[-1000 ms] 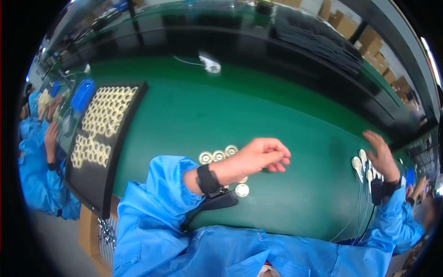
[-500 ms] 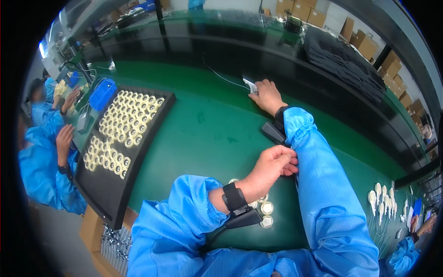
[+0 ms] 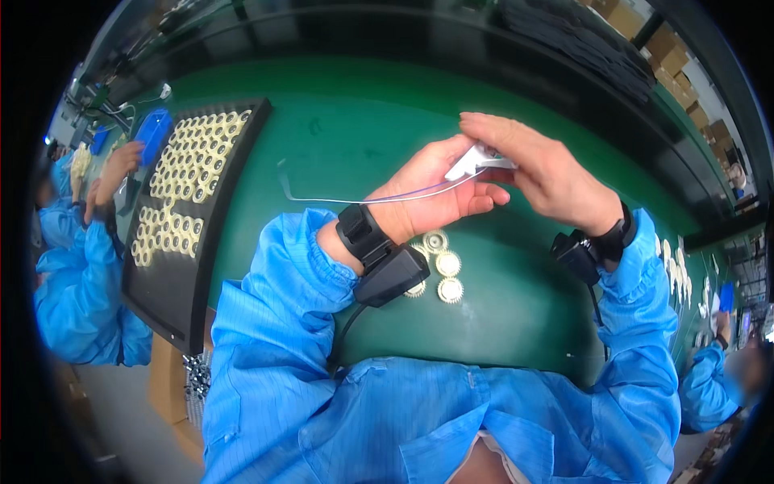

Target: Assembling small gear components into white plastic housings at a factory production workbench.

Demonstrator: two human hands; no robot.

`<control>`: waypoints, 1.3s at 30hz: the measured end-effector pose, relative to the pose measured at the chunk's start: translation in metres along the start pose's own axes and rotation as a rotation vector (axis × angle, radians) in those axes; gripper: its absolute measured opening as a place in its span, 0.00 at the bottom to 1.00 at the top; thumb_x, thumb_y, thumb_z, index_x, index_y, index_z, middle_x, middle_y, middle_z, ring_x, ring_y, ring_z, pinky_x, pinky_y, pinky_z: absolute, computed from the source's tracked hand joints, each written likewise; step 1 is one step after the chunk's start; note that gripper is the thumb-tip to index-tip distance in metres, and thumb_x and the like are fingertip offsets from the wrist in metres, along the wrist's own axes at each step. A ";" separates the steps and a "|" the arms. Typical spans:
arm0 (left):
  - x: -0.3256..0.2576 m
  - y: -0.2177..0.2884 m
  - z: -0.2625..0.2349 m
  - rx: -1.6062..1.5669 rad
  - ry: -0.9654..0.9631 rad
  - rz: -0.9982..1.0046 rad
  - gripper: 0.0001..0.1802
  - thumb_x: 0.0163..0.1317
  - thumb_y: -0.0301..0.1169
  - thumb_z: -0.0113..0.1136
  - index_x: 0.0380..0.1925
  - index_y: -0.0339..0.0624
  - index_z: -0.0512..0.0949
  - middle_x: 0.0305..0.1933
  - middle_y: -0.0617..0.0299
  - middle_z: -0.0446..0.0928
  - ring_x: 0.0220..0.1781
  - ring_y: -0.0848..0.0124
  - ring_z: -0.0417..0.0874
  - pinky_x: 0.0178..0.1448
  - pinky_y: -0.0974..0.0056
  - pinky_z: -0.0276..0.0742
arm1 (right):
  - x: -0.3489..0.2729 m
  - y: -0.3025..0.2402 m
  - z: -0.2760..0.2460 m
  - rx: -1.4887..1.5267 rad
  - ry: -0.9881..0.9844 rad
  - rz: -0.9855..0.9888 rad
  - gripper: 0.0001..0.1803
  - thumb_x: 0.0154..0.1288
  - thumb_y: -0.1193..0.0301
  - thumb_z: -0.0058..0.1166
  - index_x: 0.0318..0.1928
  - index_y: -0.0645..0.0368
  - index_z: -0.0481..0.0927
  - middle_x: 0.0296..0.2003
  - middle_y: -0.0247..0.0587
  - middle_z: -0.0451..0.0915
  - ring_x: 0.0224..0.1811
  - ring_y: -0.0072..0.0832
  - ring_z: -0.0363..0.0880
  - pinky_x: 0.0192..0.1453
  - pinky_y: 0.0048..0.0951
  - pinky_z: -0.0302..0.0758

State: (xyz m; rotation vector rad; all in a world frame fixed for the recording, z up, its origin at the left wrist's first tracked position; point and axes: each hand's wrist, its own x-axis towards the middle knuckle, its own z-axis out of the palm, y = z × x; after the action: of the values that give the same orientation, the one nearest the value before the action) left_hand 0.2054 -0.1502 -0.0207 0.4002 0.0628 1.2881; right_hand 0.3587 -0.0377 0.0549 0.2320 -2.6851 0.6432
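A small white plastic piece with a thin pale wire [image 3: 466, 164] is held between both my hands above the green table. My left hand [image 3: 427, 189] has its palm turned up and its fingers curled, with the piece against it and the wire trailing left across the wrist. From the right, my right hand [image 3: 552, 165] closes its fingers over the piece's other end, hiding part of it. Several cream toothed gears [image 3: 448, 264] lie on the table below my left wrist, one partly covered by the black wrist device [image 3: 393, 276].
At left, a black tray [image 3: 153, 297] carries rows of cream parts with dark round centres. A blue bin [image 3: 151, 135] stands behind it. An open carton [image 3: 165, 383] with metal parts sits below. White wired pieces [image 3: 676, 270] lie right. Co-workers in blue sleeves flank both sides.
My right hand has brought the white piece back from the table's far side toward me. My left hand has left my right sleeve and turned palm up to meet it. The view has shifted.
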 end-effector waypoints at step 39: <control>-0.003 -0.039 0.041 0.509 0.164 -0.041 0.18 0.69 0.32 0.54 0.55 0.36 0.69 0.53 0.52 0.75 0.56 0.58 0.79 0.63 0.58 0.75 | -0.091 -0.047 0.022 0.934 0.558 0.520 0.20 0.62 0.78 0.59 0.54 0.68 0.73 0.45 0.41 0.78 0.44 0.26 0.78 0.53 0.28 0.78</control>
State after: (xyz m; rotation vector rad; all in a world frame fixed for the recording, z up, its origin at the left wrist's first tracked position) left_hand 0.2509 -0.1719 0.0039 0.7224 0.5422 1.2549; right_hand 0.4464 -0.0826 0.0198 -0.3810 -1.7330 1.7771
